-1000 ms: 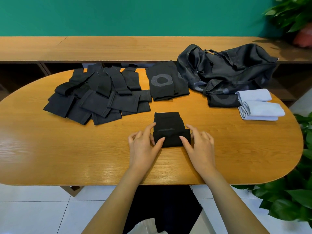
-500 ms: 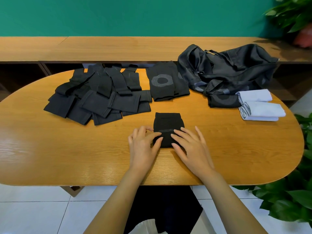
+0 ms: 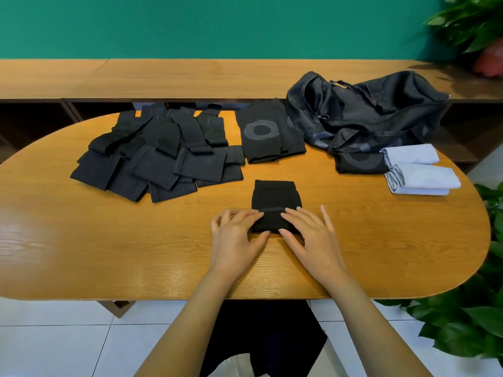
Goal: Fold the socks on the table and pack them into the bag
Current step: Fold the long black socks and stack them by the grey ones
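1. Head view: the black sock [image 3: 276, 195] lies in the middle of the worktop [image 3: 109, 254], just in front of the person, with its near end turned over on itself in a thick fold.
2. The left hand [image 3: 236, 238] holds the near left corner of this fold; its fingers [image 3: 245, 214] are curled on top and the thumb sits at the near edge.
3. The right hand [image 3: 313, 238] grasps nothing. Its fingers [image 3: 296, 213] lie nearly straight and press the fold flat from above.
4. I judge the sock to be very light, soft and limp, with some stretch. It cannot break, but the fold may spring open when the pressure goes away.
5. A good place to take it is, I think, across the folded end, thumb under and fingers over, so that all layers stay together on the way to the bag [image 3: 381, 115].
6. It looks plain matt black and ribbed, with a cuff band at the far end and a thin seam line across the fold.
7. The bag is black, soft and collapsed at the far right of the worktop. A loose heap of black socks [image 3: 152, 161] waits at the far left, well apart from the bag.
8. Folded pale blue socks [image 3: 419, 172] rest just beside the bag.
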